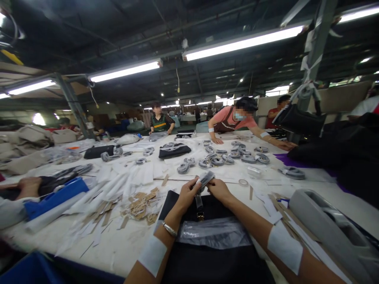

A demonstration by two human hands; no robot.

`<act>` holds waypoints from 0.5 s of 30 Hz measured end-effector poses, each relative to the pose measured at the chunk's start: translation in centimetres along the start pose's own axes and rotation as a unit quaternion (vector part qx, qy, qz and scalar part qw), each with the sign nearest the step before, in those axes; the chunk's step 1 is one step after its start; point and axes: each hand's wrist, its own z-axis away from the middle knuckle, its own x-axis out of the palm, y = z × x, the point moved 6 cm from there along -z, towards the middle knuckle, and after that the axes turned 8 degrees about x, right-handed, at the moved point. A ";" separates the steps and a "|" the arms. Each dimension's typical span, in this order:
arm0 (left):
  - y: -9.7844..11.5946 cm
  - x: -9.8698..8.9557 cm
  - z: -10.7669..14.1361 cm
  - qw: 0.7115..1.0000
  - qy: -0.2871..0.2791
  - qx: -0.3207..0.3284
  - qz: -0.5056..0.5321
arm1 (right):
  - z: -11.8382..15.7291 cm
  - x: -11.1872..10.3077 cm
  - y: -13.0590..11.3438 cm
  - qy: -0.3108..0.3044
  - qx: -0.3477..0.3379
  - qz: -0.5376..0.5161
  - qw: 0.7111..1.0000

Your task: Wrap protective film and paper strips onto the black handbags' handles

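A black bag (207,264) lies flat on the table in front of me, with clear plastic film (214,233) across its middle. Above the film shows a small gold-coloured buckle (200,216) on a dark strap. Over the bag's far edge, my left hand (187,194) pinches a grey, film-wrapped strap (206,179). My right hand (219,190) grips the same strap from the other side, its fingers closed. The parts under the fingers are hidden. Beyond my hands lie several coiled, wrapped straps (217,161).
Brown paper tags (143,205) and paper strips are strewn at left, near a blue tray (56,198) and another person's hand (29,186). A grey tape dispenser (322,225) stands at right. Across the table, a co-worker (231,120) leans towards black fabric (355,154).
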 end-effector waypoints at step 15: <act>0.2 0.6 0.1 0.983 -0.042 0.101 -0.145 | 0.7 1.9 2.7 -0.092 0.107 -0.316 0.938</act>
